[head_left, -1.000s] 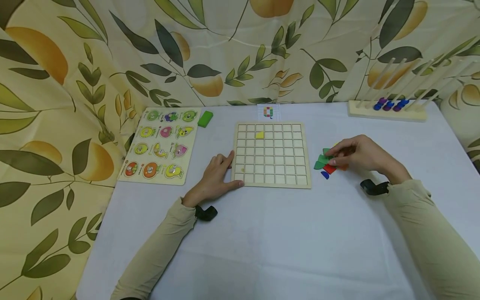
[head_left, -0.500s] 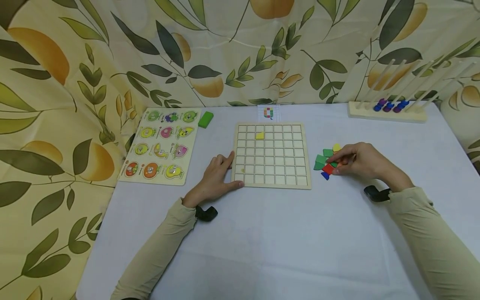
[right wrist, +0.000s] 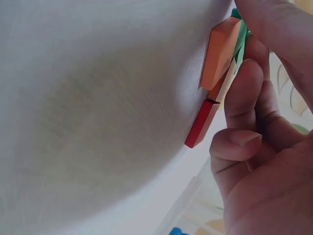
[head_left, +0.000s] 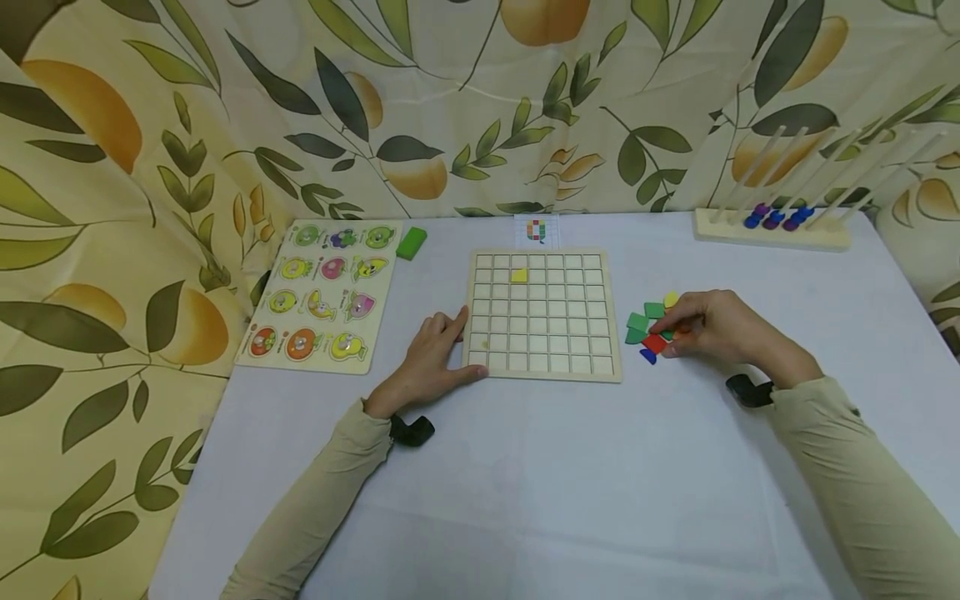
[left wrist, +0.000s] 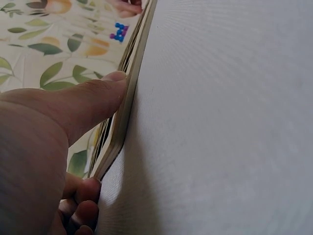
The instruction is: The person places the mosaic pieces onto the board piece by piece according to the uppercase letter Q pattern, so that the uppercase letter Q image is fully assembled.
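The left hand (head_left: 423,358) rests at the near left corner of a wooden grid board (head_left: 555,379). Its thumb touches the front edge and its index finger the left edge, spread apart. One yellow tile (head_left: 519,276) sits in the board's grid. Right of the board, the right hand (head_left: 723,333) pinches a green tile (right wrist: 240,46) at a small pile, thumb and forefinger on either side. Around these fingers lie another green tile (head_left: 637,322), a red tile (right wrist: 201,125), an orange tile (right wrist: 220,51), a blue piece (head_left: 648,357) and a yellow piece (head_left: 671,297). The hand covers part of the pile.
A fruit puzzle board (head_left: 311,367) lies at left, with a green block (head_left: 411,243) beside its far corner. A small pattern card (head_left: 536,230) is behind the grid board. At back right stands a peg rack (head_left: 772,237) with beads. Patterned cloth (head_left: 450,108) hangs behind.
The right hand has shifted slightly toward the near side of the pile, uncovering the yellow piece and more green tiles. The left hand stays at the grid board's corner.
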Demonstrator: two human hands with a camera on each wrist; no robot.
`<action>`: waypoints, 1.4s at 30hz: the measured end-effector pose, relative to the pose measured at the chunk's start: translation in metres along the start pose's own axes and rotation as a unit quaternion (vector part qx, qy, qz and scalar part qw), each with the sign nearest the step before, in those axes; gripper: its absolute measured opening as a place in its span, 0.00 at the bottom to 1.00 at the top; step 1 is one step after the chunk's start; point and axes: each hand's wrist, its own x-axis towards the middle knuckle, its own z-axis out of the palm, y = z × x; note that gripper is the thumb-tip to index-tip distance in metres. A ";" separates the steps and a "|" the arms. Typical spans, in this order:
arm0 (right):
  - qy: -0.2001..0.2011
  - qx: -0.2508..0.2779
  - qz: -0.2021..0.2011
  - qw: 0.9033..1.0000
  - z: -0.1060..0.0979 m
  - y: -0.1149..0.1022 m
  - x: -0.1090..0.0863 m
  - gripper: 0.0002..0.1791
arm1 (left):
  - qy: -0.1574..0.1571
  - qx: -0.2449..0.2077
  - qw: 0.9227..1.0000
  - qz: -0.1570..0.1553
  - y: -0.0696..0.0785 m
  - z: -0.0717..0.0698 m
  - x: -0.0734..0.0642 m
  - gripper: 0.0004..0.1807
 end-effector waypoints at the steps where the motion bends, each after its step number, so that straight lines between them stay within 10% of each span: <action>1: 0.001 -0.006 0.000 1.000 0.001 0.000 0.000 0.16 | 0.000 -0.001 1.000 -0.001 0.000 0.000 -0.001 0.59; 13: 0.018 -0.091 -0.022 0.995 0.005 -0.004 -0.007 0.16 | 0.000 0.000 1.000 0.002 -0.004 0.002 -0.001 0.59; 21: 0.076 0.015 0.018 0.997 -0.001 -0.011 0.000 0.15 | 0.004 0.007 1.000 -0.001 -0.005 0.002 -0.001 0.59; 42: 0.072 0.166 0.060 0.982 0.013 -0.034 0.089 0.27 | -0.006 0.024 0.999 0.025 -0.004 -0.004 0.000 0.61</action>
